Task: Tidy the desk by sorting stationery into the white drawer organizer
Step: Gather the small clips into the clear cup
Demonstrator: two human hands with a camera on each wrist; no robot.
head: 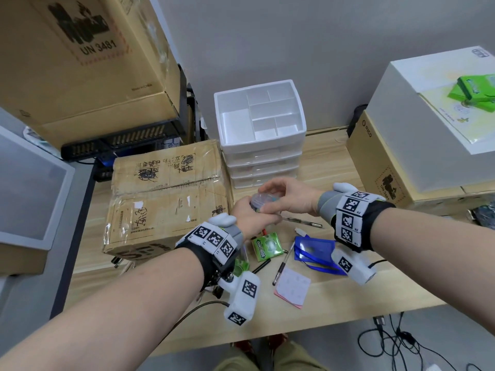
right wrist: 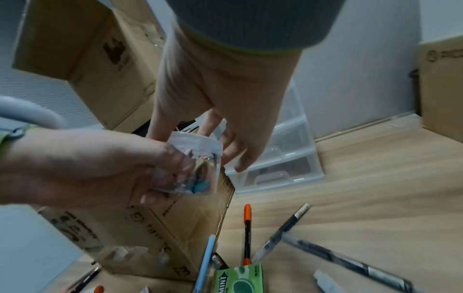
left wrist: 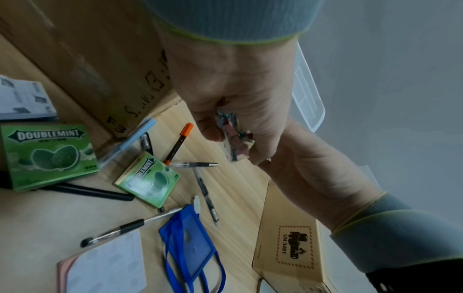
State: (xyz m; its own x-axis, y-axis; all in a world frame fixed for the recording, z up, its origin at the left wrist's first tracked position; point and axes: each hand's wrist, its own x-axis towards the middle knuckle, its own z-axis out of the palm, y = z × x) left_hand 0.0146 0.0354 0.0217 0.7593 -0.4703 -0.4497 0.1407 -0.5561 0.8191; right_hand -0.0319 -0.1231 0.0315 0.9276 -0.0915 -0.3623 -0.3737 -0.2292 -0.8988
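Observation:
A small clear plastic container (head: 261, 200) of coloured clips hangs above the desk, just in front of the white drawer organizer (head: 219, 116). My left hand (head: 253, 211) grips its body from below and the side; the same container (left wrist: 234, 136) shows between my fingers in the left wrist view. My right hand (head: 272, 192) comes from above with thumb and fingers round its lid (right wrist: 194, 141). The organizer's top tray has several empty compartments. Pens (head: 302, 222), an orange marker (left wrist: 177, 145), gum packs (head: 267, 246), a blue badge holder (head: 313, 247) and a note pad (head: 293, 289) lie loose on the desk.
A taped cardboard box (head: 166, 194) stands close on the left of my hands. Brown and white boxes (head: 388, 167) are stacked at the right. The organizer's clear drawers (head: 262, 167) are pushed in. The desk's front edge (head: 321, 325) is near me, with cables below.

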